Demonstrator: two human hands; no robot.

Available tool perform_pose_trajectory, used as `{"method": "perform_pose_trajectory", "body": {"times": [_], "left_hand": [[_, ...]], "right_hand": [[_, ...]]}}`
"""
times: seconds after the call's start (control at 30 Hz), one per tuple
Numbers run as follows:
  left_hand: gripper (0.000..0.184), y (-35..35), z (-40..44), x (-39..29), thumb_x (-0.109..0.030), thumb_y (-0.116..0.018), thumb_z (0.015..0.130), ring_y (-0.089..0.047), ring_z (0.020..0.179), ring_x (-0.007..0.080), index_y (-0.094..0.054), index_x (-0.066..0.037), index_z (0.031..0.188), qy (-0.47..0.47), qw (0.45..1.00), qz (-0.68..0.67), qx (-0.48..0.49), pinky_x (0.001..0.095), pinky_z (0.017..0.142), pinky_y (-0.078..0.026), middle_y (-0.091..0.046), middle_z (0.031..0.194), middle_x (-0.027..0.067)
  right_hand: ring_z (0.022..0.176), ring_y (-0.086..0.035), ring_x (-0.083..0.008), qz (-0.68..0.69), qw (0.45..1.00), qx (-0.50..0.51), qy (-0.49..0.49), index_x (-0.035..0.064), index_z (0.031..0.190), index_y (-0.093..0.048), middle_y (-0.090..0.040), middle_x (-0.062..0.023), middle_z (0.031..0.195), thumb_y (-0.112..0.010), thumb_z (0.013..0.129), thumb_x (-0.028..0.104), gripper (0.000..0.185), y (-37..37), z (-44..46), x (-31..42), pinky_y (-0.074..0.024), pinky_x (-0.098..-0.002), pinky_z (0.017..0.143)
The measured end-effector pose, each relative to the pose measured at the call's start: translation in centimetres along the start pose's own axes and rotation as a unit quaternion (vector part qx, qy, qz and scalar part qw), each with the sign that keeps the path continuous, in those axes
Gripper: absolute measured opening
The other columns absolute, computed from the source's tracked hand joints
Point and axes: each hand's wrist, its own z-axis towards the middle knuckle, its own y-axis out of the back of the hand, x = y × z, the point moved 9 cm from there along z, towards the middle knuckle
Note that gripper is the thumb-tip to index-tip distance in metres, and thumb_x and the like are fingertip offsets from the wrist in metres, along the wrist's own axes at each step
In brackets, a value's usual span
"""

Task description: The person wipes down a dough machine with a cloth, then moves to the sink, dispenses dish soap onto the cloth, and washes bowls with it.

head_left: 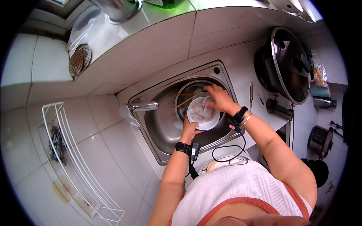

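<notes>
A white bowl point(208, 124) is held over the steel sink point(158, 126), partly above a round metal basin point(183, 90). My left hand point(189, 129) grips the bowl's near left side, thumb over the rim. My right hand point(220, 100) reaches in from the right, its fingers bent and closed on a crumpled, whitish dishcloth point(200, 110) inside the bowl. Some fingertips are hidden by the cloth. Two wooden chopsticks point(183, 103) lie across the basin, left of the bowl.
A faucet point(141, 106) stands at the sink's left edge. A large pan with a glass lid point(292, 67) is at the right. A white wire rack point(75, 150) hangs on the left wall. A black cable point(241, 148) loops from my right wrist.
</notes>
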Motion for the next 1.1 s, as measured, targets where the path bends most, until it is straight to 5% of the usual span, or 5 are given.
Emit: {"method": "perform_pose_trajectory", "body": {"times": [0.23, 0.43, 0.67, 0.87, 1.1], "left_hand": [[0.073, 1.2, -3.8, -1.9, 0.008, -0.045, 0.061, -0.059, 0.099, 0.0394, -0.033, -0.011, 0.130, -0.037, 0.995, -0.083, 0.036, 0.0550, 0.071, -0.055, -0.051, 0.118, 0.0183], [0.070, 3.0, -4.2, -0.9, 0.014, -0.035, 0.068, -0.051, 0.109, 0.0416, -0.022, -0.015, 0.130, -0.114, 0.973, -0.170, -0.107, 0.0556, 0.071, -0.056, -0.035, 0.130, 0.0190], [0.069, 3.6, -4.2, 0.0, 0.013, -0.036, 0.067, -0.050, 0.109, 0.0439, -0.023, -0.016, 0.128, -0.107, 0.976, -0.188, -0.019, 0.0584, 0.073, -0.054, -0.034, 0.130, 0.0184], [0.080, 3.9, -2.9, -0.3, 0.007, -0.042, 0.063, -0.055, 0.102, 0.0427, -0.020, -0.016, 0.137, -0.062, 0.993, -0.082, 0.060, 0.0538, 0.062, -0.057, -0.040, 0.127, 0.0185], [0.069, 6.5, -2.9, -1.8, 0.007, -0.039, 0.065, -0.060, 0.093, 0.0406, -0.025, -0.013, 0.130, -0.150, 0.977, -0.149, -0.021, 0.0502, 0.058, -0.058, -0.044, 0.121, 0.0179]], "right_hand": [[0.091, -0.061, -0.0338, 0.111, 0.975, 0.195, 0.004, -0.0010, 0.111, -0.057, -0.064, -0.0190, 0.098, -0.070, 0.074, 0.018, 0.043, -9.0, 2.5, -0.3, -0.0484, -0.0358, 0.080], [0.095, -0.061, -0.0278, 0.602, 0.679, 0.043, -0.417, -0.0010, 0.121, -0.049, -0.060, -0.0127, 0.108, -0.053, 0.085, 0.001, 0.036, -14.9, -6.7, -0.1, -0.0526, -0.0403, 0.079], [0.085, -0.065, -0.0257, 0.084, 0.954, 0.274, -0.090, -0.0006, 0.100, -0.063, -0.066, -0.0154, 0.085, -0.060, 0.075, 0.002, 0.025, -10.1, 1.8, 1.1, -0.0502, -0.0373, 0.073], [0.083, -0.064, -0.0339, -0.128, 0.920, 0.308, 0.207, 0.0008, 0.089, -0.067, -0.065, -0.0209, 0.086, -0.068, 0.069, 0.020, 0.028, -12.2, 6.1, 8.9, -0.0496, -0.0395, 0.074], [0.072, -0.064, -0.0209, 0.210, 0.949, 0.213, -0.104, -0.0024, 0.091, -0.066, -0.066, -0.0172, 0.079, -0.064, 0.080, 0.023, 0.028, -12.7, 3.7, 0.8, -0.0499, -0.0337, 0.069]]}}
